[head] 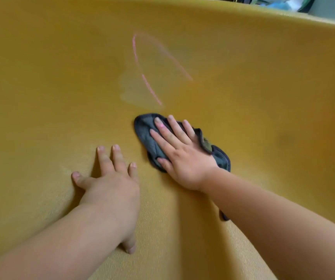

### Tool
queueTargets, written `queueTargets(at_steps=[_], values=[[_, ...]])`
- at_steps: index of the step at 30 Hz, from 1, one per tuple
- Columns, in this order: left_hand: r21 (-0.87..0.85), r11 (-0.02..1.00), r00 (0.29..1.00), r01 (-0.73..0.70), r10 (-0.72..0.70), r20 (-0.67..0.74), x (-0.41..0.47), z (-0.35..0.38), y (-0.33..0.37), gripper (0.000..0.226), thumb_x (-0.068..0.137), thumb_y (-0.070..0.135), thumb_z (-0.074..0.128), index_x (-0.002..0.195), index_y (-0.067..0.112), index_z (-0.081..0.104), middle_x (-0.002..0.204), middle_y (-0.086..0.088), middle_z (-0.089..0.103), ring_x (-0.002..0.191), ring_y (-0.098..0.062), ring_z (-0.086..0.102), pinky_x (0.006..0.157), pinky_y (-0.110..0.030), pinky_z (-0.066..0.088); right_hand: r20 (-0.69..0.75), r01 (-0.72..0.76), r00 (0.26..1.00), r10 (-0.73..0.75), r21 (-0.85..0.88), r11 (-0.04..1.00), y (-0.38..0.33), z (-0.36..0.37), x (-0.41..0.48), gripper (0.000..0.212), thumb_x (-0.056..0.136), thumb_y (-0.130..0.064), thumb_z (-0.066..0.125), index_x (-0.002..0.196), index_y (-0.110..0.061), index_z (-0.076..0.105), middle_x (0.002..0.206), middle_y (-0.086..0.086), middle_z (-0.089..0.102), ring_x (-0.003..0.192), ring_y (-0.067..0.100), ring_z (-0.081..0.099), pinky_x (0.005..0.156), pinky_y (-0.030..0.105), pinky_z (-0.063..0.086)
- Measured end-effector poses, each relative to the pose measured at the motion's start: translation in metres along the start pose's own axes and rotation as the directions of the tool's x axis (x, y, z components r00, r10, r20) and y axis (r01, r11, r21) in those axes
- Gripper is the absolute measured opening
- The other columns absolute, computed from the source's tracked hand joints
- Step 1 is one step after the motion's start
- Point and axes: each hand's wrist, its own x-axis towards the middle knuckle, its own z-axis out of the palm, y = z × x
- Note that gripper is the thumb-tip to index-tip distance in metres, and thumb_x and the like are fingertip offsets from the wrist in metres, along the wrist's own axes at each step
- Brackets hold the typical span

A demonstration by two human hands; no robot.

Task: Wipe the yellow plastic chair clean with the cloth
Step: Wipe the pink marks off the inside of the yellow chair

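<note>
Two bare arms come in from the bottom edge and fill the near part of the view. Left of the cloth (144, 128), the left hand (110, 188) lies flat on the yellow plastic chair (41, 77), its fingers (104, 158) straight and spread apart, holding nothing. The right hand (182, 156) lies flat on top of the cloth and presses it onto the chair, with straight fingers (174, 128) a little apart; one finger has a small pink spot. The cloth is dark grey, soft and crumpled into a lump, with a darker stitched edge, and it sits on the chair near the middle of the view. Part of it is hidden under the right hand, and a small dark bit peeks out from under the right arm. The chair lies all around the cloth and fills nearly the whole view. It is curved like a bowl, with tiny bumps on its skin. Above the cloth are thin pink lines (136, 57) like chalk, and beside them a pale shiny smear (134, 91). Right of the cloth is a faint dark smudge (285, 138). Far above and right of the cloth, past the chair's rim, are blurry things (324, 5) too fuzzy to tell.
</note>
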Motion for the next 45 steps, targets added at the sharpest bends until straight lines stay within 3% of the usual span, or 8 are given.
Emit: queueTargets(at_steps=[4,9,21,25,30,36,40,45], values=[[-0.004,1.0,1.0,-0.011,0.011,-0.009,0.001,0.002,0.0,0.168,0.043,0.068,0.089,0.15,0.013,-0.028,0.145,-0.032,-0.044,0.137,-0.06,-0.029,0.099,-0.079,0.028,-0.138,-0.248,0.964,0.226,-0.172,0.953,0.072,-0.027,0.002,0.08,0.095,-0.052,0.046,0.161,-0.015,0.022,0.169,0.013,0.012,0.156,0.04,0.009,0.123,0.045,-0.013],[-0.011,1.0,1.0,-0.012,0.012,0.016,0.006,0.001,0.001,0.169,0.043,0.067,0.09,0.148,0.011,-0.03,0.142,-0.035,-0.046,0.134,-0.063,-0.031,0.097,-0.082,0.026,-0.307,-0.714,0.692,0.653,-0.159,0.682,0.156,-0.104,0.032,0.089,0.101,-0.059,0.033,0.16,-0.003,-0.002,0.167,0.03,-0.004,0.154,0.048,-0.004,0.125,0.062,-0.001],[0.002,1.0,0.999,-0.022,0.022,0.022,0.008,0.002,0.002,0.167,0.046,0.064,0.091,0.149,0.014,-0.031,0.143,-0.034,-0.046,0.135,-0.061,-0.032,0.097,-0.082,0.023,-0.017,0.059,0.998,-0.058,0.069,0.996,-0.009,0.005,0.018,0.071,0.099,-0.049,0.038,0.162,-0.024,0.02,0.17,0.001,0.004,0.158,0.027,-0.005,0.126,0.042,-0.008],[-0.004,0.999,0.999,-0.041,0.041,0.013,0.006,0.003,0.003,0.165,0.049,0.064,0.089,0.148,0.014,-0.032,0.142,-0.034,-0.047,0.134,-0.062,-0.033,0.098,-0.082,0.023,-0.136,-0.27,0.956,0.261,-0.06,0.961,0.085,-0.033,0.016,0.089,0.093,-0.065,0.047,0.162,-0.019,0.017,0.169,0.004,0.001,0.157,0.033,0.0,0.124,0.044,-0.012],[-0.014,0.998,0.998,-0.06,0.06,0.028,0.007,0.003,0.003,0.164,0.051,0.063,0.089,0.146,0.011,-0.034,0.14,-0.035,-0.048,0.132,-0.063,-0.034,0.099,-0.084,0.021,-0.333,-0.697,0.675,0.659,0.004,0.717,0.137,-0.095,0.048,0.092,0.099,-0.06,0.038,0.161,-0.005,-0.004,0.168,0.024,-0.007,0.155,0.044,-0.007,0.126,0.058,-0.001],[-0.023,0.999,0.998,-0.047,0.048,0.038,0.013,0.002,0.003,0.163,0.052,0.055,0.093,0.146,0.011,-0.032,0.141,-0.034,-0.048,0.132,-0.062,-0.035,0.097,-0.085,0.018,-0.27,-0.215,0.941,0.206,-0.005,0.977,0.015,-0.034,0.098,0.082,0.094,-0.043,0.052,0.162,-0.015,0.016,0.17,0.013,0.01,0.157,0.036,0.005,0.124,0.041,-0.008],[-0.026,0.998,0.998,-0.055,0.056,0.027,0.013,0.003,0.005,0.162,0.052,0.055,0.093,0.149,0.012,-0.03,0.143,-0.033,-0.047,0.133,-0.061,-0.035,0.098,-0.085,0.018,-0.192,0.035,0.981,-0.033,0.008,0.999,-0.007,-0.013,0.077,0.07,0.097,-0.043,0.048,0.16,-0.023,0.028,0.169,0.006,0.02,0.157,0.029,0.013,0.127,0.041,-0.001],[-0.005,0.998,0.998,-0.064,0.064,-0.005,0.014,0.008,0.005,0.166,0.048,0.058,0.093,0.148,0.012,-0.031,0.14,-0.036,-0.048,0.131,-0.064,-0.035,0.096,-0.086,0.02,-0.275,-0.409,0.886,0.374,-0.081,0.909,0.102,-0.07,0.068,0.087,0.095,-0.062,0.047,0.163,-0.021,0.012,0.171,0.014,0.002,0.157,0.037,-0.001,0.124,0.045,-0.011]])
